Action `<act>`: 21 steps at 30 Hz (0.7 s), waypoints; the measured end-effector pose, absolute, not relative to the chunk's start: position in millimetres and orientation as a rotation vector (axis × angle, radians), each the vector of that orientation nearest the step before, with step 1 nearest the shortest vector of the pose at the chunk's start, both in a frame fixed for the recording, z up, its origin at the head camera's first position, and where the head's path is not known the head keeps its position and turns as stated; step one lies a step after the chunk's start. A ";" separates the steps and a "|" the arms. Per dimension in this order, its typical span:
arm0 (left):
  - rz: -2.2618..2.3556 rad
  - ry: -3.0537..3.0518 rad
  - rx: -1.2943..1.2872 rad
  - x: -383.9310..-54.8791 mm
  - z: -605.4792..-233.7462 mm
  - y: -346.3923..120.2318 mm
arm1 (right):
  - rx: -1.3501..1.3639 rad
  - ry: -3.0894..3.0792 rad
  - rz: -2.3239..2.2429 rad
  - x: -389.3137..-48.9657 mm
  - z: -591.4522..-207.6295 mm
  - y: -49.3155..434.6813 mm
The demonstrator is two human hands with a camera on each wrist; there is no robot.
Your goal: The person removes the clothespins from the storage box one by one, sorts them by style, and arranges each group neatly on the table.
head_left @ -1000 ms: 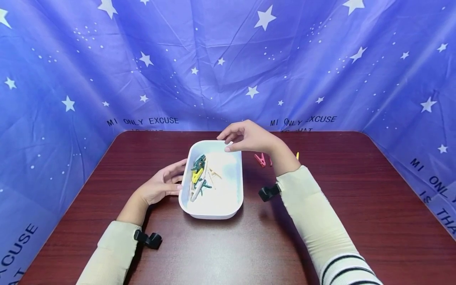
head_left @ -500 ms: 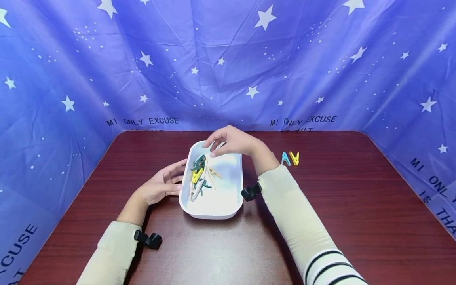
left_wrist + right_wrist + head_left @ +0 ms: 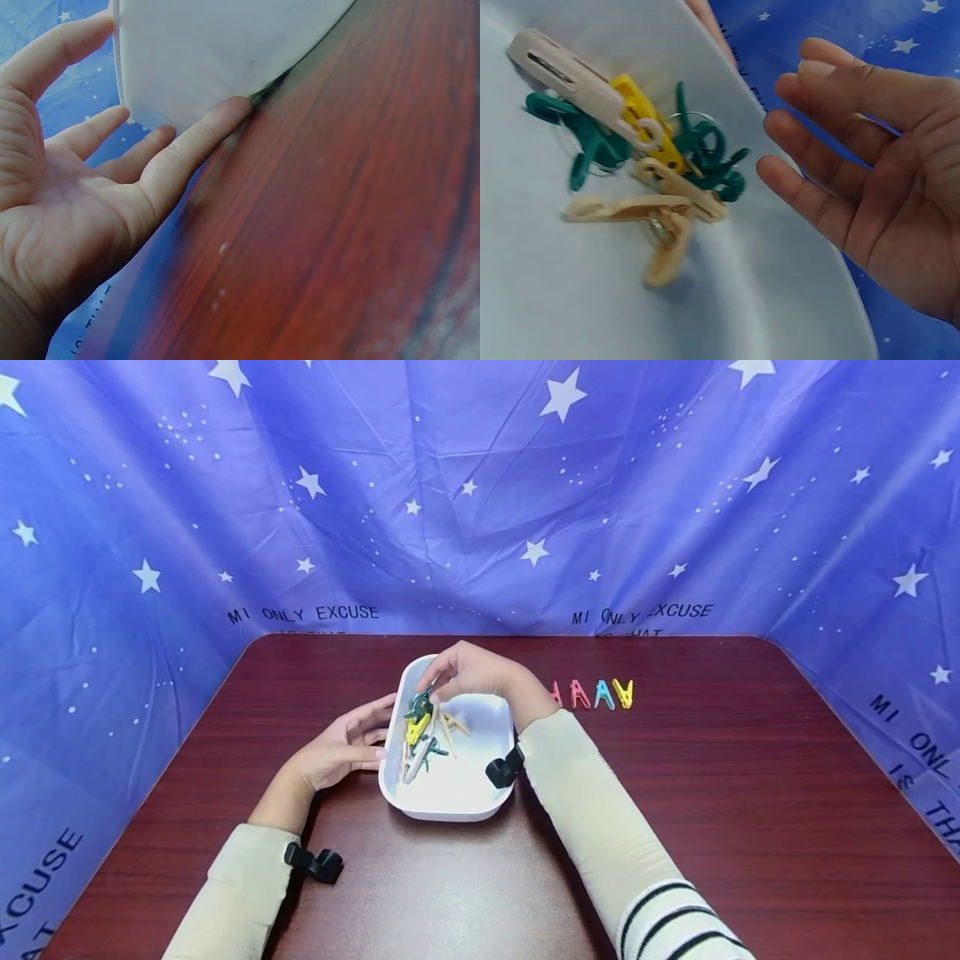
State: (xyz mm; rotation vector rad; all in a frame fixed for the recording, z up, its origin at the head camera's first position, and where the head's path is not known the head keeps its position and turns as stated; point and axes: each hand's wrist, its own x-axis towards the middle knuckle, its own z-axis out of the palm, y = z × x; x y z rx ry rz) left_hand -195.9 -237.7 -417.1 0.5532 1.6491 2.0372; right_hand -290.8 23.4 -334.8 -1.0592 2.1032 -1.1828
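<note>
A white plastic tray holds several clothespins heaped on its left side. Among them are dark green clothespins, a yellow one, a large off-white one and wooden-coloured ones. The left hand rests its spread fingers against the tray's left outer wall. From the far side the right hand reaches in, its fingertips right at the green clothespins in the head view. In the right wrist view, that hand's fingers are loosely bent, with nothing visible between them.
Right of the tray lies a row of clothespins: yellow, light blue, red and a pinkish one partly hidden by the right wrist. A starry blue curtain stands behind the brown table.
The right hand has moved left and down, from above the tray's far right rim to the green clothespins inside. The row on the right has come into sight. The left hand stays put.
</note>
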 end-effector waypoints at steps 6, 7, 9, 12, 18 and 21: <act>2.040 1.640 0.537 -195.8 -416.3 -238.0 | -0.991 2.128 -1.136 -290.5 -348.8 13.0; 2.041 1.640 0.538 -195.8 -416.3 -237.9 | -0.983 2.129 -1.126 -290.9 -351.6 11.6; 2.042 1.638 0.541 -195.7 -416.2 -237.9 | -0.970 2.137 -1.096 -291.4 -356.7 9.3; 2.045 1.631 0.543 -195.8 -416.3 -237.0 | -0.965 2.166 -1.052 -292.1 -362.4 8.6; 2.045 1.630 0.550 -195.2 -416.2 -237.7 | -0.979 2.233 -1.004 -291.9 -365.4 8.5; 2.040 1.632 0.560 -195.5 -416.8 -237.8 | -0.939 2.265 -0.990 -291.5 -366.3 9.4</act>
